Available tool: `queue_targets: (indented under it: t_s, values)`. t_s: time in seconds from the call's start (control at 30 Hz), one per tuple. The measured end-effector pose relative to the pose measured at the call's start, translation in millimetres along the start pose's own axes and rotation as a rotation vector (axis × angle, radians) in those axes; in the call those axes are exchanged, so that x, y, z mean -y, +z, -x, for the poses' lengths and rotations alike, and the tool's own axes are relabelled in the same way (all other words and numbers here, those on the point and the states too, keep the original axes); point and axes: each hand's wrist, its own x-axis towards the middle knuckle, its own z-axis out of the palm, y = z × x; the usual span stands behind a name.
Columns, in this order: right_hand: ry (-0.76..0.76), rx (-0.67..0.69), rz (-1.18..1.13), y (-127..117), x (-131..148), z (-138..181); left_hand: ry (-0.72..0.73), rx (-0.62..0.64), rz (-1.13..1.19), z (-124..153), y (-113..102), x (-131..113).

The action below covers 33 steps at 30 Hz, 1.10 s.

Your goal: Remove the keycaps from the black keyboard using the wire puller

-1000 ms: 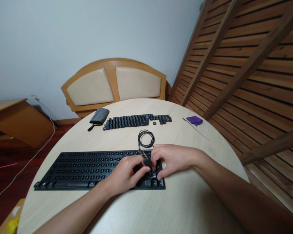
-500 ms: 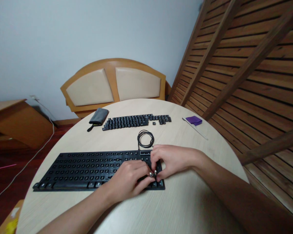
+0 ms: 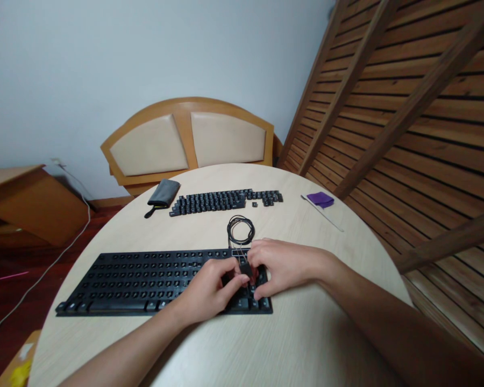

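Note:
A black keyboard (image 3: 145, 279) lies before me, most of its keycaps off and bare switch sockets showing. Over its number pad my left hand (image 3: 212, 287) pinches a small wire keycap puller (image 3: 245, 268) between thumb and index finger. The puller's dark block faces me and its thin metal wires slant up and away. Close on the right is my right hand (image 3: 280, 266), fingers bent beside the puller and thumb apart near the right-hand keys. Nothing shows between its thumb and fingers. Some keycaps (image 3: 242, 302) are on the pad's bottom row.
Loose keycaps (image 3: 210, 202) stand in rows farther back, with a single keycap (image 3: 254, 204) apart. A coiled cable (image 3: 241, 230) lies behind the keyboard. A grey pouch (image 3: 164, 193) is back left; a purple cloth (image 3: 321, 199) and thin stick (image 3: 326, 216) are right. All rest on a round table (image 3: 306, 333).
The puller has turned, its wires now pointing up and away. My left fingers have shifted slightly back and left. My right thumb and index finger have spread apart.

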Motion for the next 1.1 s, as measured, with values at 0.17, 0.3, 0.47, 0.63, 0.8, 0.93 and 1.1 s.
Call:
queue_targets:
  t_s: [0.17,0.3,0.47,0.63,0.8,0.93,1.1]
  values:
    - [-0.014,-0.005,-0.074,-1.3,0.4,-0.4,-0.067,-0.025,0.082,-2.8,-1.1,3.9]
    - [0.010,-0.038,-0.086,-1.6,-0.2,-1.1,-0.119,-0.096,0.211,-5.0,-0.3,8.2]
    - [0.036,-0.076,-0.109,0.0,-3.7,-2.7,-0.101,-0.150,0.288,-5.3,1.5,9.7]
    - [0.082,-0.112,-0.168,1.2,-6.6,-3.1,-0.131,-0.222,0.244,-4.5,2.7,12.9]
    - [0.107,-0.133,-0.258,1.9,-7.8,-3.6,-0.163,-0.279,0.184,-5.0,3.2,16.6]
    - [0.100,-0.150,-0.438,0.9,-6.4,-5.2,-0.157,-0.309,0.176,-5.7,3.0,16.6]
    - [0.070,-0.165,-0.605,4.0,-9.7,-6.6,-0.159,-0.317,0.176,-5.3,2.2,15.4]
